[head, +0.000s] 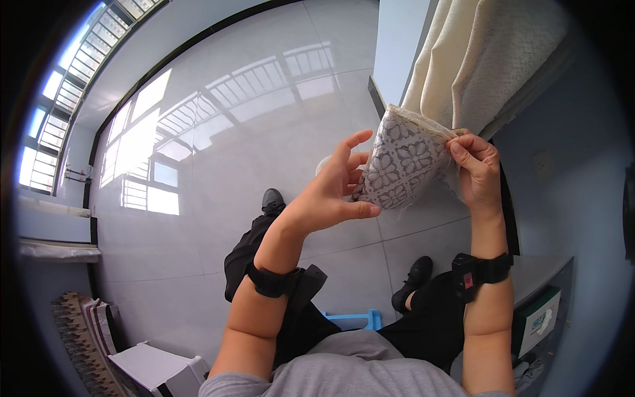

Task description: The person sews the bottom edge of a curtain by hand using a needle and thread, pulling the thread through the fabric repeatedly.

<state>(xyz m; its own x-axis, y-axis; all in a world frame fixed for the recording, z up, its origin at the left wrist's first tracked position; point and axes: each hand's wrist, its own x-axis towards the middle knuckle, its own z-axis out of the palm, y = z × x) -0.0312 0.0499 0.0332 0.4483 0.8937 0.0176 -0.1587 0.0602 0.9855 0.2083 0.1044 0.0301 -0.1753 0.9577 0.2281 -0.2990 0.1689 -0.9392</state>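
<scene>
A piece of patterned fabric point(404, 164) with grey flower outlines hangs before me, its lower edge frayed with loose threads. My right hand point(474, 166) pinches its upper right corner between thumb and fingers. At the left edge of this cloth is my left hand point(342, 183), fingers spread and thumb apart. Some of its fingertips pass close to or behind the cloth; whether they touch it is unclear. Just behind the left hand, a white rounded object point(323, 164) shows only in part. A cream curtain point(446, 64) falls in folds directly beyond the fabric.
A blue plastic stool point(367, 318) is partly visible between my legs. On the right, a tissue box point(538, 320) sits by a grey cabinet point(540, 273) along the wall. At lower left stands a white box-like item point(154, 367) beside a zigzag-patterned textile point(82, 332). Barred windows point(84, 74) line the left.
</scene>
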